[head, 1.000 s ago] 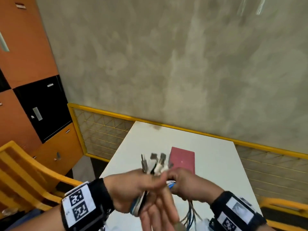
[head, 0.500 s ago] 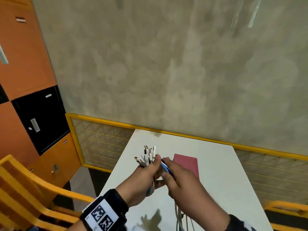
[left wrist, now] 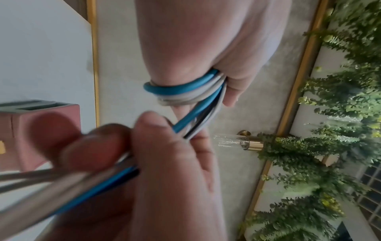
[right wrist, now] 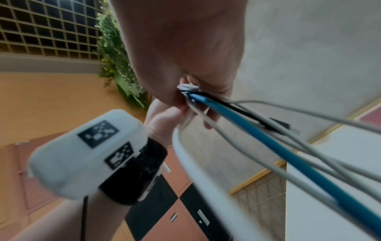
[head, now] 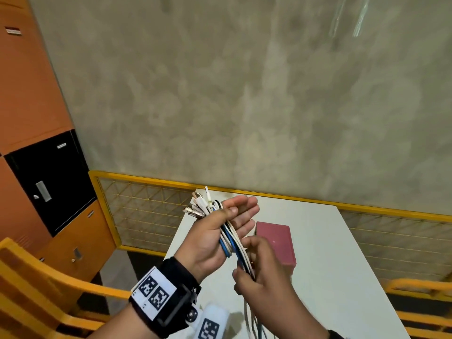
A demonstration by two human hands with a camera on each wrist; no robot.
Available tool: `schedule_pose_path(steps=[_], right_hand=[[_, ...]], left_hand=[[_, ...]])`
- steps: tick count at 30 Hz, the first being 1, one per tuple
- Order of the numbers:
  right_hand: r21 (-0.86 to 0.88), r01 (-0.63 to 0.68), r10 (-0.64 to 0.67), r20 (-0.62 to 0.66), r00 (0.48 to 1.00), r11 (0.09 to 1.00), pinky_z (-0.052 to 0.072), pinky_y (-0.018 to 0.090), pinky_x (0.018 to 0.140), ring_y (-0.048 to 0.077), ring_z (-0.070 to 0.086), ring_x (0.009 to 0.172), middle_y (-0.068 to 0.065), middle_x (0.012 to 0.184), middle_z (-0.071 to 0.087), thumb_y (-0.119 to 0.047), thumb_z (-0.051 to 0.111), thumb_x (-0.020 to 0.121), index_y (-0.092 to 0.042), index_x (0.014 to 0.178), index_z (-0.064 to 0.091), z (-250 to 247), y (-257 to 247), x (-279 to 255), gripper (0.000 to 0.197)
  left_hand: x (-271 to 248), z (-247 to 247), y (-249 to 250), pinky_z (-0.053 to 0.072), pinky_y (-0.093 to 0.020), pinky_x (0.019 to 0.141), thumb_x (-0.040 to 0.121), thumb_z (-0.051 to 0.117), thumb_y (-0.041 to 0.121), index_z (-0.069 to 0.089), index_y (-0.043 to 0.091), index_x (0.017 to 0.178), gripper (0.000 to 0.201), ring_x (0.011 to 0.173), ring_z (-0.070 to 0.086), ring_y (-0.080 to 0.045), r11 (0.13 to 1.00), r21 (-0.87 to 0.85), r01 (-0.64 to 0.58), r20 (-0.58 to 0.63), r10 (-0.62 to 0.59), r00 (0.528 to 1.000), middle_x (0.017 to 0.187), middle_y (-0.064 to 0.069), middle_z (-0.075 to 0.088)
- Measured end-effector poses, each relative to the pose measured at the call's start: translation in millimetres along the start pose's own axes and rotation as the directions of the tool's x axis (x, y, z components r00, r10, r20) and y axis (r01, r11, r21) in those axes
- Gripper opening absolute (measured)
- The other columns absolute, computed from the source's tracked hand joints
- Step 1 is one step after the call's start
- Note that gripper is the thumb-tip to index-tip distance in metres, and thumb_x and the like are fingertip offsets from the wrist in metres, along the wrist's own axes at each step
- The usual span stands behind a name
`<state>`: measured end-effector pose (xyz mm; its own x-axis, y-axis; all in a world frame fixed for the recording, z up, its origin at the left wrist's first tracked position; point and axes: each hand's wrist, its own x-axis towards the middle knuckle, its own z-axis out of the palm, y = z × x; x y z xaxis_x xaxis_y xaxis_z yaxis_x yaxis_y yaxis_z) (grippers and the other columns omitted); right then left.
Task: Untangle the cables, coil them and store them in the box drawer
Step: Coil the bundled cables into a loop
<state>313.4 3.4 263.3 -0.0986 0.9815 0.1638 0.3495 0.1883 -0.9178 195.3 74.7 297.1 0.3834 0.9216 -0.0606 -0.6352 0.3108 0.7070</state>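
A bundle of blue, white and black cables (head: 229,241) lies looped round my left hand (head: 238,214), which is raised palm up above the white table (head: 330,265). Its thumb pins the bundle against the palm while the fingers stay straight. Several connector ends (head: 198,206) stick out past the thumb. Just below, my right hand (head: 252,260) pinches the same cables (right wrist: 268,146), and their loose tails hang down toward me. The left wrist view shows the loop (left wrist: 185,88) round the palm. A pink box (head: 278,243) sits on the table behind both hands.
A yellow mesh barrier (head: 146,211) runs along the table's far and left sides under a grey wall. Orange and black lockers (head: 29,118) stand at the left. Yellow chairs (head: 36,289) sit at the left and at the right (head: 420,289).
My left hand has turned palm up and straightened its fingers, with cable now wound round it. My right hand has slid down the bundle toward me.
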Motion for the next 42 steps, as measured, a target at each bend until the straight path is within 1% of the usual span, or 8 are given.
schedule_pose_path(steps=[7,15,22,26,31,36,39,42], right_hand=[[0.465,-0.318,0.083,0.458,0.885,0.826,0.050,0.036,0.061,0.019,0.053,0.041,0.006,0.050,0.051,-0.009,0.066,0.084,-0.018,0.081,0.065,0,11,-7,0.009],[-0.050,-0.242,0.232,0.520,0.822,0.969,0.042,0.027,0.050,0.016,0.054,0.045,0.006,0.056,0.060,-0.017,0.068,0.086,-0.008,0.087,0.066,-18,27,2,0.009],[-0.587,0.168,0.218,0.529,0.820,0.792,0.050,0.032,0.058,0.013,0.057,0.058,-0.007,0.066,0.062,-0.020,0.070,0.081,-0.029,0.073,0.066,-40,-8,27,0.013],[-0.649,0.314,0.115,0.530,0.840,0.693,0.051,0.039,0.071,0.018,0.057,0.076,-0.005,0.079,0.062,-0.027,0.064,0.085,-0.022,0.083,0.061,-37,-15,25,0.006],[-0.573,0.229,0.006,0.380,0.925,0.787,0.051,0.043,0.077,0.017,0.058,0.084,-0.004,0.091,0.064,-0.025,0.046,0.090,-0.022,0.095,0.056,-25,-12,10,0.012],[-0.429,0.154,-0.065,0.216,0.974,0.890,0.036,0.022,0.105,0.008,0.040,0.135,-0.011,0.143,0.048,-0.025,0.045,0.098,-0.034,0.148,0.033,-4,-16,-7,0.052],[-0.385,0.163,-0.104,0.169,0.980,0.908,0.027,0.020,0.115,0.003,0.022,0.146,-0.014,0.161,0.022,-0.025,0.046,0.098,-0.037,0.156,0.008,6,-18,-11,0.071],[-0.403,0.260,-0.229,0.125,0.965,0.878,0.037,0.016,0.103,-0.002,0.037,0.132,-0.015,0.149,0.033,-0.021,0.048,0.093,-0.037,0.152,0.017,12,-17,-8,0.068]], left_hand=[[-13,6,17,0.063,-0.033,0.071,0.082,0.049,0.004,0.067,0.007,0.105,0.030,0.084,0.077,-0.022,0.991,-0.105,-0.089,0.123,0.102,0.987,0.092,-0.010,0.077],[-47,-10,15,0.041,-0.018,0.042,0.086,0.071,0.035,0.070,0.002,0.110,0.041,0.041,0.056,-0.003,0.977,0.161,0.143,0.409,-0.198,0.891,0.067,-0.003,0.067],[-66,-35,8,0.051,-0.018,0.054,0.098,0.053,0.033,0.060,-0.006,0.117,0.043,0.054,0.066,-0.005,0.617,0.693,0.374,0.334,-0.733,0.592,0.097,-0.016,0.074],[-67,-40,-3,0.054,-0.025,0.075,0.098,0.053,0.030,0.057,0.013,0.125,0.032,0.095,0.072,-0.021,0.415,0.850,0.325,0.031,-0.655,0.755,0.127,-0.010,0.064],[-62,-53,-14,0.035,-0.029,0.067,0.096,0.048,0.050,0.061,0.026,0.102,0.028,0.070,0.039,-0.012,0.273,0.962,-0.010,0.083,-0.256,0.963,0.078,0.010,0.050],[-57,-51,-23,0.043,-0.024,0.094,0.069,0.060,0.078,0.069,0.033,0.113,0.064,0.106,0.062,-0.008,0.753,0.659,0.003,0.047,-0.046,0.998,0.116,0.011,0.069],[-50,-33,-24,0.049,-0.032,0.103,0.067,0.069,0.073,0.066,0.017,0.127,0.083,0.124,0.061,-0.014,0.875,0.482,-0.033,0.056,0.007,0.998,0.131,0.001,0.068],[-43,-14,-23,0.054,-0.032,0.097,0.082,0.063,0.054,0.069,0.006,0.120,0.061,0.117,0.066,-0.020,0.940,0.338,-0.037,0.007,0.037,0.999,0.123,-0.009,0.071]])
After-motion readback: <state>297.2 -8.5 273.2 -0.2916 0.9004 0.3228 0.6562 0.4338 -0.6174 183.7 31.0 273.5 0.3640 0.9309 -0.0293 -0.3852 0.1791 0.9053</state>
